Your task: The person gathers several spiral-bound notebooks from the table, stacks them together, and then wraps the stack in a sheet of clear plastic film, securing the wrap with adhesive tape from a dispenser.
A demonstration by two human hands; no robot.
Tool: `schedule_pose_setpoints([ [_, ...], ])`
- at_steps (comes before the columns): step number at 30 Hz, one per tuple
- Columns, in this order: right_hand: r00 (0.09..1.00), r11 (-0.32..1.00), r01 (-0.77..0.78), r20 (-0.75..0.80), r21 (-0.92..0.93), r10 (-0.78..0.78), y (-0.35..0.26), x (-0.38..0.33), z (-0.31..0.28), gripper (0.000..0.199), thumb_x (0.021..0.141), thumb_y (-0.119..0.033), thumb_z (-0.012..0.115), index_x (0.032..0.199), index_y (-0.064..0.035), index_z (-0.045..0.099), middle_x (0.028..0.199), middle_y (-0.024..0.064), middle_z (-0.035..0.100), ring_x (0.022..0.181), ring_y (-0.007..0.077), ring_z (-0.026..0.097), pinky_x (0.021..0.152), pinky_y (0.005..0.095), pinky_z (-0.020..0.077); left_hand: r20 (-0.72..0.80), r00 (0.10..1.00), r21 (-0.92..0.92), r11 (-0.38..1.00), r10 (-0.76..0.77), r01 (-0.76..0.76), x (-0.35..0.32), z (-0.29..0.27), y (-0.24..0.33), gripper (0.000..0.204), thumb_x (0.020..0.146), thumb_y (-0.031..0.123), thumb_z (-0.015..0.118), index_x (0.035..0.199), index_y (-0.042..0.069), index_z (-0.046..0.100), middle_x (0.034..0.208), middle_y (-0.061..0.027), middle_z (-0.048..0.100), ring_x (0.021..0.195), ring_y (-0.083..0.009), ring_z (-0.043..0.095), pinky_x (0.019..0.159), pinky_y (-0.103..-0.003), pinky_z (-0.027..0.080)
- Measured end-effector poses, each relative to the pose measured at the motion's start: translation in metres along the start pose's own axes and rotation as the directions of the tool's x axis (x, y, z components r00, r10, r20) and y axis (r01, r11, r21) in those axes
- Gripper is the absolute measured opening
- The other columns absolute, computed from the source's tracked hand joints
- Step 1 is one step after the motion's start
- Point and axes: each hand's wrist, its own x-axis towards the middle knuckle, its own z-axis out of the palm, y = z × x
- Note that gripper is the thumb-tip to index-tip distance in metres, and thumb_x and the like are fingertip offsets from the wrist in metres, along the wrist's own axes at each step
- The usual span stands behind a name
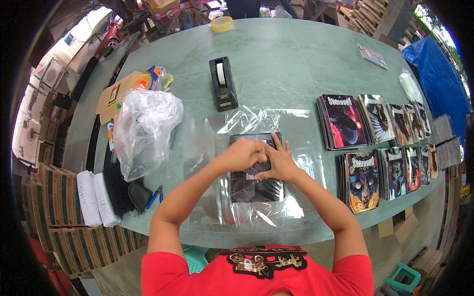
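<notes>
A dark spiral-bound notebook [257,191] lies in front of me within a sheet of clear plastic film [210,170]. The film spreads past the notebook on every side and shines with creases. My left hand [245,154] is over the notebook's upper half, fingers curled together; whatever they pinch is hidden. Close beside it, my right hand [279,162] rests on the notebook with thumb and fingers spread. Beyond the film stands a black tape dispenser [223,89] with a roll of tape in it.
Stacks of spiral notebooks [363,180] fill the right side of the green table [276,54]. A clear plastic bag [148,128], blue-handled pliers [154,197] and white stacks [96,200] lie left. A yellowish tape roll [221,24] sits at the far edge. Cartons [61,197] stand lower left.
</notes>
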Motion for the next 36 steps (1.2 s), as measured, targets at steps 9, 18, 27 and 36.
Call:
schedule_pose_setpoints([
  [9,0.949,0.812,0.312,0.132,-0.493,-0.285,-0.034,0.011,-0.029,0.073,0.062,-0.053,0.063,0.117,-0.0062,0.050,0.129,0.0083,0.038,0.127,0.0324,0.021,0.100,0.0515,0.0202,0.004,0.954,-0.442,0.855,-0.300,0.271,-0.030,-0.029,0.005,0.024,0.083,0.025,0.058,0.073,0.002,0.060,0.058,0.0040,0.048,0.055,-0.0032,0.041,0.049,-0.021,0.033],
  [18,0.899,0.921,0.232,0.292,0.312,-0.326,0.004,0.041,-0.049,0.038,0.071,-0.016,0.067,0.104,-0.0012,0.056,0.098,0.0151,0.058,0.094,0.0279,0.056,0.081,0.0366,0.0430,-0.020,0.936,-0.263,0.905,-0.352,0.335,-0.047,-0.019,-0.022,0.027,0.080,0.027,0.061,0.073,0.001,0.059,0.059,0.0016,0.050,0.058,-0.0058,0.043,0.052,-0.024,0.036],
  [27,0.834,0.637,-0.393,0.549,0.663,-0.057,0.008,0.051,-0.061,0.035,0.082,-0.034,0.056,0.093,-0.0020,0.064,0.106,0.0110,0.058,0.108,0.0201,0.048,0.090,0.0287,0.0358,-0.138,0.952,-0.084,0.961,-0.273,0.263,-0.036,-0.009,-0.006,0.027,0.077,0.025,0.062,0.069,0.000,0.056,0.055,-0.0094,0.052,0.050,-0.0129,0.046,0.048,-0.030,0.037],
  [36,0.932,0.812,-0.075,0.330,0.579,-0.149,0.009,0.048,-0.046,0.020,0.073,-0.021,0.066,0.074,-0.0008,0.065,0.079,0.0068,0.063,0.080,0.0165,0.055,0.074,0.0292,0.0411,-0.210,0.950,-0.009,0.972,-0.231,0.234,-0.034,-0.005,-0.005,0.027,0.077,0.025,0.060,0.067,0.000,0.057,0.063,-0.0176,0.057,0.058,-0.0314,0.056,0.054,-0.038,0.043],
])
